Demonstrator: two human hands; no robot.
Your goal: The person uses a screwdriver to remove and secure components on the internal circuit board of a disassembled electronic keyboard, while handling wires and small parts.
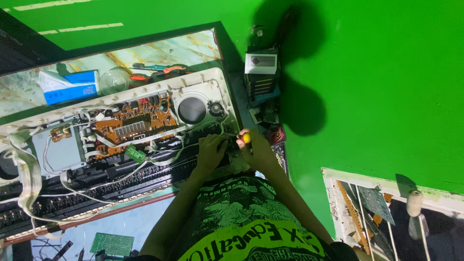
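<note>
Orange circuit board (133, 121): 1 | round speaker (192, 110): 1 | hands: right (256, 147) grips yellow-handled screwdriver (245, 138), left (211, 150) rests on keyboard casing (203, 82)

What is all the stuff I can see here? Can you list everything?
Opened keyboard casing: one, cream, on the marble table.
Circuit board: one, orange-brown, inside the casing.
Speaker: one, dark round, right of the board.
Ribbon cables: several, white, left side.
Tissue box: one, blue, back of the table.
Screwdriver: one, yellow-handled, in the right hand.
Left hand: on the keyboard's edge.
Right hand: gripping the screwdriver.
</note>
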